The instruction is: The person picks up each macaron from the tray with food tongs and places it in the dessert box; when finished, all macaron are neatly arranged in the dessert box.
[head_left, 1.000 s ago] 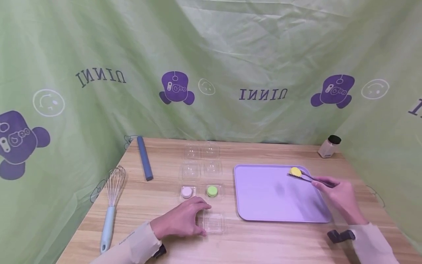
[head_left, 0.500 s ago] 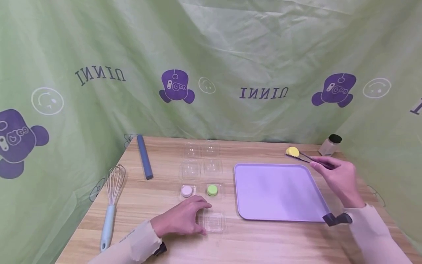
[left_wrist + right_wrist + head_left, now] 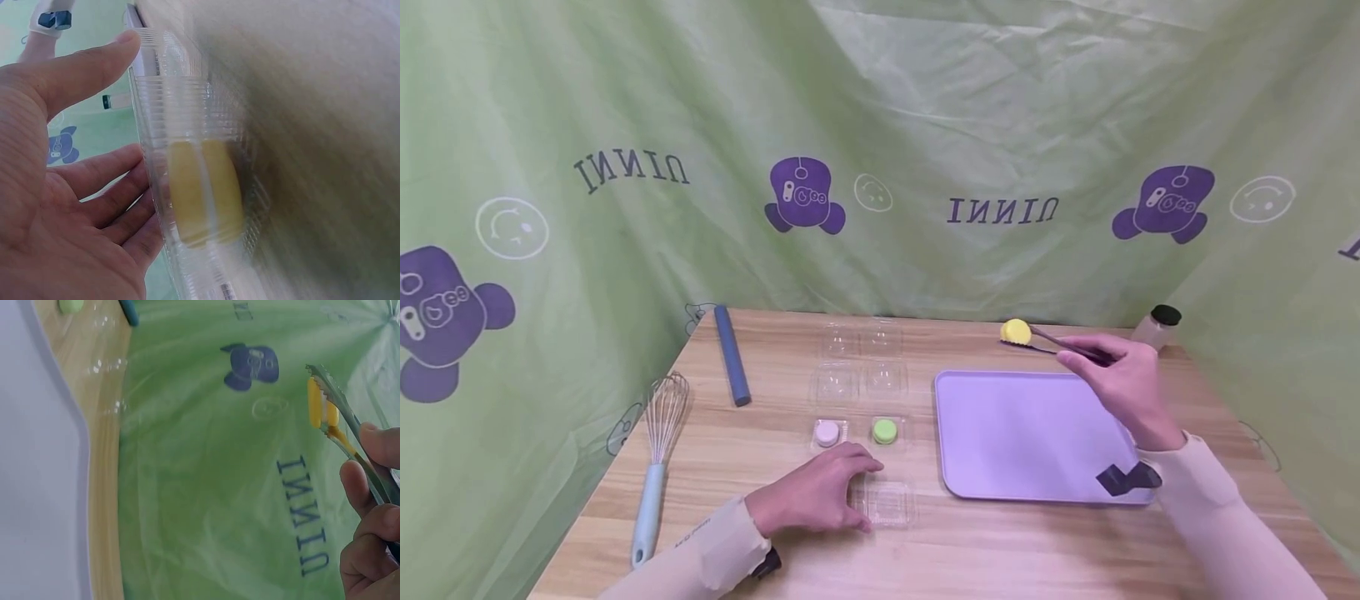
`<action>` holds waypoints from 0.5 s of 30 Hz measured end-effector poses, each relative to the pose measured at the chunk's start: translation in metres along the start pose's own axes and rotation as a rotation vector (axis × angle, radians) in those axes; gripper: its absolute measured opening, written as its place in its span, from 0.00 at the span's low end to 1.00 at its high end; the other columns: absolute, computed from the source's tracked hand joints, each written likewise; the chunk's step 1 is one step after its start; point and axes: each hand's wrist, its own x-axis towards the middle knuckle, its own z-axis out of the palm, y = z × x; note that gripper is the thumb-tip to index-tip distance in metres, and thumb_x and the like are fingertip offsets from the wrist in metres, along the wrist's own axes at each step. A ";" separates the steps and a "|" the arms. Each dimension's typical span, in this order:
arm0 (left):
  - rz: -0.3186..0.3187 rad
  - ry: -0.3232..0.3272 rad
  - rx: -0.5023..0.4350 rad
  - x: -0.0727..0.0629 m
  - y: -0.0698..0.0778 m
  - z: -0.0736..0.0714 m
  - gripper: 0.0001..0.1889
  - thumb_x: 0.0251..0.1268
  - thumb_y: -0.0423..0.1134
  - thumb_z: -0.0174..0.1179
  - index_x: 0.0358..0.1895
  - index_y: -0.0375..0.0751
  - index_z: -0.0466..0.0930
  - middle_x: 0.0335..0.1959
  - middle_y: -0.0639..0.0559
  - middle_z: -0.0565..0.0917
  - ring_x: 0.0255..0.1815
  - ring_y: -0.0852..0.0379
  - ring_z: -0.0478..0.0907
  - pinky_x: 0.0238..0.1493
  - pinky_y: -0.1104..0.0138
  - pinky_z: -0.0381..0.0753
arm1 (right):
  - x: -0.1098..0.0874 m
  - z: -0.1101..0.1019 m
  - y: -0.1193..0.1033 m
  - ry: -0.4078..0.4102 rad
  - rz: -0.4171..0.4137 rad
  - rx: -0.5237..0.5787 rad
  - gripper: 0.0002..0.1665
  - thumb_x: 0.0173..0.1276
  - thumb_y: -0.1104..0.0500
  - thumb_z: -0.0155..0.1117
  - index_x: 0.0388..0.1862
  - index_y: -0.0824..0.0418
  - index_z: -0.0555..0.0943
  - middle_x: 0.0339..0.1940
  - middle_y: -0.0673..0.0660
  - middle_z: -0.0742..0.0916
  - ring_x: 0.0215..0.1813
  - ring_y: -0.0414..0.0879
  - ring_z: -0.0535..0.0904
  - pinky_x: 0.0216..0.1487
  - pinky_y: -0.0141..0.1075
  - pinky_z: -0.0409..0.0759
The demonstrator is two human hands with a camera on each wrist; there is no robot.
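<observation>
Right grip [image 3: 1120, 383] aloft, left [image 3: 816, 493] seemingly loose

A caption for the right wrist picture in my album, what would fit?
Tongs in the right hand grip a yellow macaron before a green curtain.

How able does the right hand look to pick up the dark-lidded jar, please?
Probably not as things stand: the jar stands nearby, but the right hand is gripping tongs that pinch a yellow cookie.

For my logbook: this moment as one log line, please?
right hand: grips dark toothed tongs | tongs: pinch round yellow macaron | left hand: touches clear plastic container, second yellow macaron inside
</observation>
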 end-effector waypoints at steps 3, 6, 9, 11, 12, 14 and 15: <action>0.000 0.004 0.000 0.000 0.000 0.000 0.39 0.45 0.54 0.79 0.64 0.43 0.80 0.62 0.52 0.81 0.65 0.56 0.76 0.73 0.61 0.76 | 0.001 0.011 -0.009 -0.022 -0.064 0.014 0.13 0.58 0.68 0.77 0.43 0.67 0.90 0.32 0.26 0.88 0.32 0.24 0.83 0.31 0.17 0.81; 0.001 0.007 -0.002 0.000 0.001 -0.001 0.39 0.45 0.54 0.79 0.63 0.43 0.80 0.61 0.53 0.81 0.65 0.57 0.76 0.72 0.62 0.76 | 0.001 0.022 -0.017 -0.052 -0.132 0.037 0.11 0.56 0.70 0.77 0.40 0.66 0.90 0.33 0.27 0.88 0.31 0.25 0.83 0.31 0.18 0.82; 0.000 0.005 -0.003 0.000 0.001 -0.001 0.39 0.45 0.54 0.79 0.64 0.43 0.79 0.61 0.53 0.81 0.65 0.57 0.76 0.72 0.62 0.76 | -0.002 0.033 -0.024 -0.091 -0.185 0.061 0.12 0.55 0.72 0.77 0.39 0.65 0.90 0.34 0.28 0.88 0.32 0.27 0.84 0.32 0.20 0.83; -0.002 0.003 -0.004 0.000 0.001 -0.001 0.39 0.45 0.54 0.79 0.64 0.43 0.79 0.61 0.53 0.81 0.65 0.57 0.76 0.72 0.62 0.76 | -0.004 0.041 -0.030 -0.122 -0.196 0.083 0.13 0.54 0.72 0.77 0.40 0.64 0.90 0.35 0.29 0.88 0.33 0.28 0.85 0.33 0.20 0.84; -0.003 0.002 -0.004 0.000 0.001 -0.001 0.39 0.45 0.54 0.79 0.64 0.43 0.79 0.61 0.53 0.81 0.65 0.57 0.76 0.72 0.62 0.76 | -0.006 0.044 -0.032 -0.134 -0.208 0.094 0.13 0.54 0.72 0.77 0.39 0.64 0.91 0.35 0.31 0.88 0.33 0.28 0.85 0.32 0.21 0.84; -0.002 0.000 -0.003 0.000 0.001 -0.001 0.39 0.45 0.54 0.79 0.64 0.43 0.79 0.61 0.53 0.81 0.64 0.57 0.76 0.72 0.62 0.76 | -0.009 0.051 -0.036 -0.157 -0.223 0.133 0.13 0.53 0.72 0.78 0.39 0.64 0.91 0.34 0.36 0.90 0.31 0.29 0.84 0.30 0.21 0.83; 0.000 0.000 -0.003 0.000 0.001 -0.001 0.39 0.45 0.54 0.79 0.64 0.43 0.79 0.61 0.53 0.81 0.64 0.57 0.76 0.72 0.62 0.77 | -0.010 0.054 -0.038 -0.167 -0.227 0.147 0.13 0.53 0.72 0.78 0.38 0.64 0.91 0.33 0.37 0.90 0.30 0.28 0.84 0.29 0.21 0.83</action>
